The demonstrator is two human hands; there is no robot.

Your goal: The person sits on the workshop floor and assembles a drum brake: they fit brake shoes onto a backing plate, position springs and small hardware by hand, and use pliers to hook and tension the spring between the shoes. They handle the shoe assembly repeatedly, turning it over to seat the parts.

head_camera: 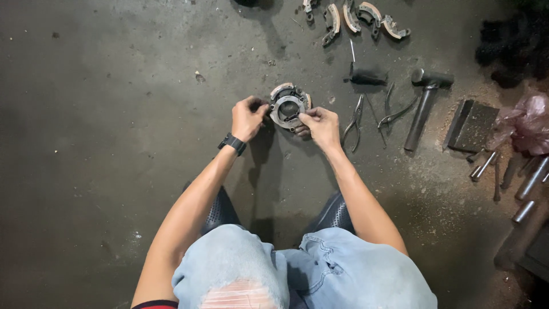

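Observation:
A round metal clutch assembly (289, 106) with curved shoes around a central ring lies on the dark concrete floor in front of me. My left hand (247, 117), with a black watch on the wrist, pinches its left edge. On the other side, my right hand (320, 125) grips the lower right rim with thumb and fingers. I am crouched, and my knees in pale jeans fill the bottom of the view.
Several loose curved shoes (354, 20) lie at the top. To the right are two pairs of pliers (355, 121), a hammer (424, 103), a dark screwdriver-like tool (366, 74), a flat metal block (473, 125), metal rods (529, 183) and a pink plastic bag (526, 123).

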